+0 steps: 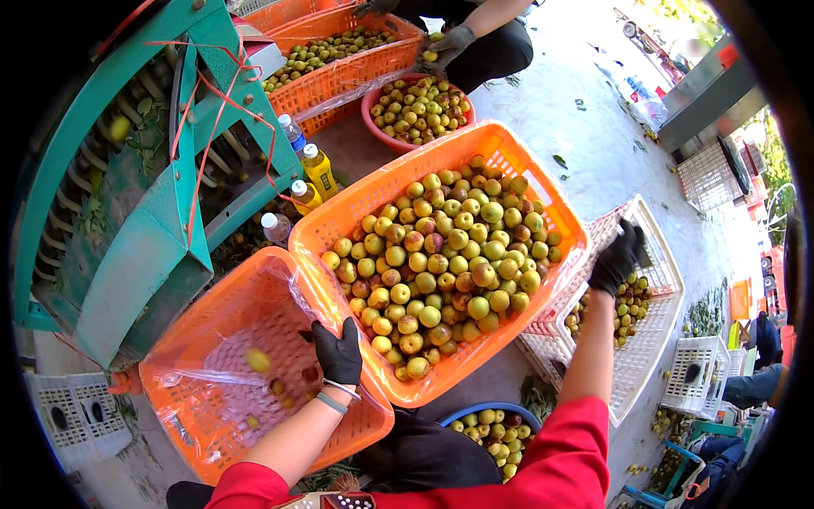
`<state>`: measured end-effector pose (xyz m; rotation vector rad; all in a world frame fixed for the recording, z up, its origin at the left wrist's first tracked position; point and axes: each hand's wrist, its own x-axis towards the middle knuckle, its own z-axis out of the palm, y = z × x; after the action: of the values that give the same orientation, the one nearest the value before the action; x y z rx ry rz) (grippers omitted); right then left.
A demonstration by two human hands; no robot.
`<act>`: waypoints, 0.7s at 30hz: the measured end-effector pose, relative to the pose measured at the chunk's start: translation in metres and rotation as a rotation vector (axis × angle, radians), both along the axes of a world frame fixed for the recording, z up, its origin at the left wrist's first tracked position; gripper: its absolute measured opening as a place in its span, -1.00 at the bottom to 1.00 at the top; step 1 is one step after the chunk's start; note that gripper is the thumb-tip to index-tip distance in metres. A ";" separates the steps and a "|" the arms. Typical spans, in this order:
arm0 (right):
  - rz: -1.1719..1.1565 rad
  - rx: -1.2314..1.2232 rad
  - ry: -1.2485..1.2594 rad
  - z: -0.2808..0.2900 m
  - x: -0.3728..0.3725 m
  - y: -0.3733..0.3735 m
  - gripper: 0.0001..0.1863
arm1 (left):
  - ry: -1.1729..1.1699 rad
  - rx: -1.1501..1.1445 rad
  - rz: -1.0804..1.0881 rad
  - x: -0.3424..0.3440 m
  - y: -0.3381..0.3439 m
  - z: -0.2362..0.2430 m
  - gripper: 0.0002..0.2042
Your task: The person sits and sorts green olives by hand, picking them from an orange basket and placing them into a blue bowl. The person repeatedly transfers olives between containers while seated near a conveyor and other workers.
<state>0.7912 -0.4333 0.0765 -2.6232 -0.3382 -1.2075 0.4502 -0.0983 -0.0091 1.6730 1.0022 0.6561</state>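
Note:
My left hand [338,353], in a black glove, is open at the rim between two orange crates, with its fingers apart. Below it, the lined left orange crate [191,382] holds a few jujubes, among them a blurred yellowish one [257,360]. Green and reddish-brown jujubes [449,263] heap up in the middle orange crate [530,174]. My right hand [617,261], also black-gloved, reaches over the white crate [657,331], its fingers stretched away from me and nothing visible in them. More jujubes [629,310] lie in that crate, partly hidden by my forearm.
A green machine [140,254] stands at the left, beside several bottles [319,172]. Ahead, another person's gloved hand [449,48] is over a pink basin [373,127] near a jujube-filled orange crate [369,64]. A blue basin [449,416] of jujubes sits close to me.

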 end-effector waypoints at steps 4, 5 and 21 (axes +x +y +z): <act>-0.449 -0.185 -0.003 0.018 -0.056 -0.060 -0.57 | 0.019 -0.020 0.016 0.000 -0.001 0.007 -0.67; -0.284 -0.033 0.006 0.017 -0.062 -0.058 -0.57 | 0.020 -0.035 0.020 0.000 -0.001 0.006 -0.67; 0.028 -0.010 1.051 -0.080 0.053 0.093 -0.25 | -0.069 -0.080 0.047 -0.009 0.003 0.000 -0.63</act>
<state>0.8437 -0.3399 -0.0036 -2.8025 -0.1578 0.2702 0.4414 -0.0956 -0.0092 1.5515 1.0083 0.6914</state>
